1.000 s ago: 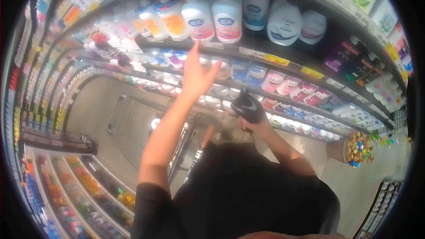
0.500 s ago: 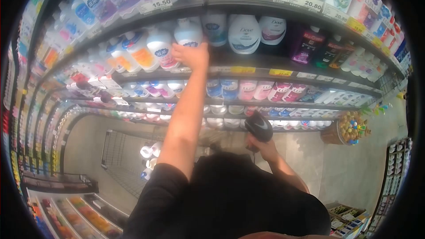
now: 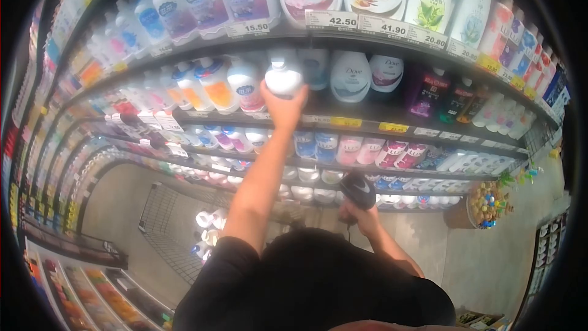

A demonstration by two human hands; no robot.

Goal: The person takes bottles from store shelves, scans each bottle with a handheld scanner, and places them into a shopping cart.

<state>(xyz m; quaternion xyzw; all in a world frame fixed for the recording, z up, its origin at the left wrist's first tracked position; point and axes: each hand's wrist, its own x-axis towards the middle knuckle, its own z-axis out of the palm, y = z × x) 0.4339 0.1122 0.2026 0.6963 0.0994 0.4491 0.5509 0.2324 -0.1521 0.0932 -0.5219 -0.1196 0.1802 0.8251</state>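
Hands, both occupied: with the left hand, curling fingers and thumb round opposite sides, gripped one white bottle. Found it directly ahead, at the front of a shelf, nearer the left arm than the right, with long axis roughly up and down in view; could not tell true tilt or contact with the shelf. With the right hand, wrapped below, held one black handheld device. Noted one labelled bottle just left, one Dove bottle to the right; beneath, at left, one wire cart.
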